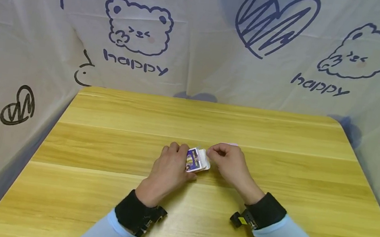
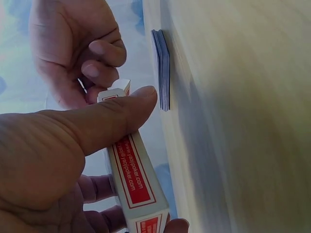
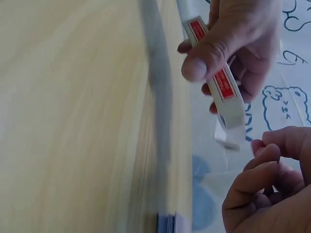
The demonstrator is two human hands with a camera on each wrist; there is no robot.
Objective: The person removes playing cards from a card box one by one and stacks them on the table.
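My left hand grips a small playing card box, thumb on one side and fingers on the other. Purple and white show on its face, and red printed panels on its narrow side. The box's end toward the right hand has its white flaps standing out. My right hand has its fingers curled, thumb and index tips together right beside those flaps, with a thin gap showing in the right wrist view. A stack of cards lies on the table, mostly hidden behind the right hand in the head view.
The wood-grain table runs back to a white cloth with drawn hearts and bear faces. More cloth hangs at both sides. Black wrist straps with small cameras sit on both forearms.
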